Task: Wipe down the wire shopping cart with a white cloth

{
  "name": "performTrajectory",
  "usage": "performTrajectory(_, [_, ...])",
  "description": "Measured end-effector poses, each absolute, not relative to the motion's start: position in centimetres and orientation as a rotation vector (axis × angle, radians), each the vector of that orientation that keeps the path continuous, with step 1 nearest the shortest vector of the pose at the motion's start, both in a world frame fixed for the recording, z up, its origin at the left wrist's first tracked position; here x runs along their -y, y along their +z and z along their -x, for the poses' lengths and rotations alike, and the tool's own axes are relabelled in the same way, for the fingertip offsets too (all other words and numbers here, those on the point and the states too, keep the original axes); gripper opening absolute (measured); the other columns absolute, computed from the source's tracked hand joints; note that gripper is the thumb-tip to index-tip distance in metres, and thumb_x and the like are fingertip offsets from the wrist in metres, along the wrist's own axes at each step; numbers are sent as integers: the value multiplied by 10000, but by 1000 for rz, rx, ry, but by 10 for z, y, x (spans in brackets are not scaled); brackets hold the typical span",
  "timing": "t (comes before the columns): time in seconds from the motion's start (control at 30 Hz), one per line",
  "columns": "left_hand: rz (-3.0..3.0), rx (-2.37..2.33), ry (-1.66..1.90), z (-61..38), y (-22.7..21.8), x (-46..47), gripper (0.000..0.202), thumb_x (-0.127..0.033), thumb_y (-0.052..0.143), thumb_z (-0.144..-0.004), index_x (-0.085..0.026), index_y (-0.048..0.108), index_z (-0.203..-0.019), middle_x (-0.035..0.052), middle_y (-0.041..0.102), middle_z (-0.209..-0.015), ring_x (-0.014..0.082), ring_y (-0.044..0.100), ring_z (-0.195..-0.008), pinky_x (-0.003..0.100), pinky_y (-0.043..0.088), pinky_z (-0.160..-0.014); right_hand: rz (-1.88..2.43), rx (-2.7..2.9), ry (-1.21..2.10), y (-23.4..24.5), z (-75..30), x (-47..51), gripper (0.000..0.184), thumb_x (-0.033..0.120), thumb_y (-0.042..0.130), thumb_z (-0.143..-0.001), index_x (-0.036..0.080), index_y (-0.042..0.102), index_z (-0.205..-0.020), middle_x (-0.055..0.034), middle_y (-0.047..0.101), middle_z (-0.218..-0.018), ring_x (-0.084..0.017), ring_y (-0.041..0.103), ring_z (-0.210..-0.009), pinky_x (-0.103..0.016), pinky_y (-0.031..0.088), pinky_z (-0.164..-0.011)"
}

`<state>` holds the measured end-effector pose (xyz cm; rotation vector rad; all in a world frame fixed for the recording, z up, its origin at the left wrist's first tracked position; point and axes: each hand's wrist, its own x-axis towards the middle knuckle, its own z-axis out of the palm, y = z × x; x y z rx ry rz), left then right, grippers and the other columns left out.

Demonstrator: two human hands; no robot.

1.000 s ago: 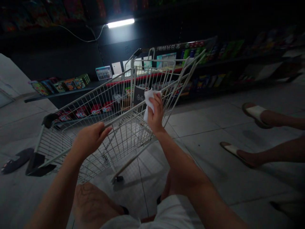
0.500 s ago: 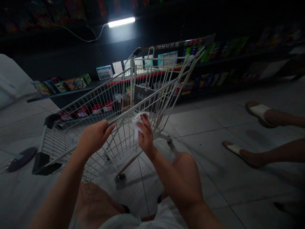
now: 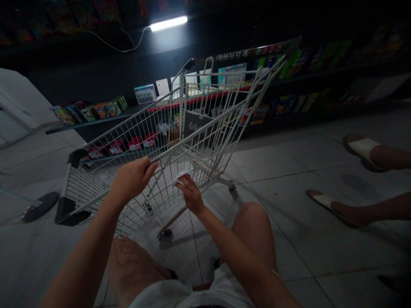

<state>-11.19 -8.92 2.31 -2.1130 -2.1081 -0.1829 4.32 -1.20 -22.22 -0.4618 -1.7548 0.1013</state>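
A wire shopping cart (image 3: 205, 136) stands in front of me, with black plastic corners and a dark panel (image 3: 196, 127) at its child-seat end. My left hand (image 3: 133, 177) is wrapped around the top rail of the cart's near side. Lower and to the right, my right hand (image 3: 190, 194) pinches a white cloth or wipe (image 3: 181, 177) against the wires of the same side. The fingers cover part of the cloth, so its full shape is hidden. Inside the basket, only the bare wire floor shows through the mesh.
Dark shelves with boxed goods (image 3: 96, 110) and red packages (image 3: 128, 144) run behind the cart under a lit tube lamp (image 3: 168, 23). On the right, another person's feet in light shoes (image 3: 362, 149) rest on the tiled floor. A round dark base (image 3: 41, 207) stands at left.
My right hand has moved down from just below the top rail to the middle of the side wires, taking the cloth along. My left hand keeps its hold on the rail.
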Motion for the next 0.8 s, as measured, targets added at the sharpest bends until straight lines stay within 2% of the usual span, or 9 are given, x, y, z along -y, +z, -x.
performTrajectory(0.1, [2137, 2115, -246, 112, 23, 89, 368, -467, 259, -971, -229, 380, -718, 22, 551, -696, 159, 489, -631, 291, 289, -618, 395, 1743, 121, -193, -37, 20, 396, 132, 377, -986, 188, 646, -1273, -94, 567, -1424, -208, 345, -1482, -433, 428, -1194])
performTrajectory(0.17, [2141, 2117, -284, 112, 22, 90, 360, -457, 257, -970, -230, 381, -720, 26, 569, -708, 160, 503, -642, 290, 309, -634, 366, 1783, 105, -173, -26, 19, 398, 134, 390, -986, 205, 646, -1282, -69, 545, -1451, -203, 302, -1502, -425, 388, -1224])
performTrajectory(0.27, [2147, 2131, -296, 113, 22, 91, 353, -451, 267, -969, -229, 386, -722, 28, 588, -716, 158, 517, -644, 286, 322, -639, 347, 1836, 65, -173, -8, 14, 383, 147, 424, -988, 245, 655, -1277, -32, 582, -1417, -171, 303, -1499, -398, 353, -1245])
performTrajectory(0.4, [2137, 2124, -282, 113, 20, 90, 366, -455, 266, -976, -228, 390, -717, 26, 588, -702, 159, 519, -634, 287, 318, -626, 308, 1923, 44, -235, -4, 14, 344, 137, 482, -977, 257, 675, -1236, -34, 662, -1312, -150, 415, -1434, -384, 398, -1214])
performTrajectory(0.6, [2103, 2108, -272, 114, 17, 89, 393, -477, 259, -982, -227, 436, -737, 38, 637, -738, 176, 558, -672, 295, 325, -629, 252, 2055, 57, -342, -19, 28, 307, 112, 501, -967, 207, 683, -1195, -27, 709, -1211, -99, 474, -1375, -320, 393, -1212])
performTrajectory(0.7, [2098, 2108, -271, 113, 18, 90, 407, -482, 255, -982, -225, 456, -740, 40, 653, -740, 174, 568, -667, 289, 336, -625, 252, 2139, 89, -363, -30, 34, 288, 118, 509, -961, 189, 694, -1169, -43, 697, -1236, -109, 460, -1390, -330, 414, -1197])
performTrajectory(0.8, [2093, 2121, -258, 112, 19, 89, 404, -479, 255, -979, -226, 457, -738, 37, 656, -737, 169, 573, -661, 281, 347, -624, 241, 2170, 129, -348, -47, 35, 300, 127, 477, -971, 184, 692, -1173, -57, 656, -1316, -113, 394, -1443, -328, 425, -1190])
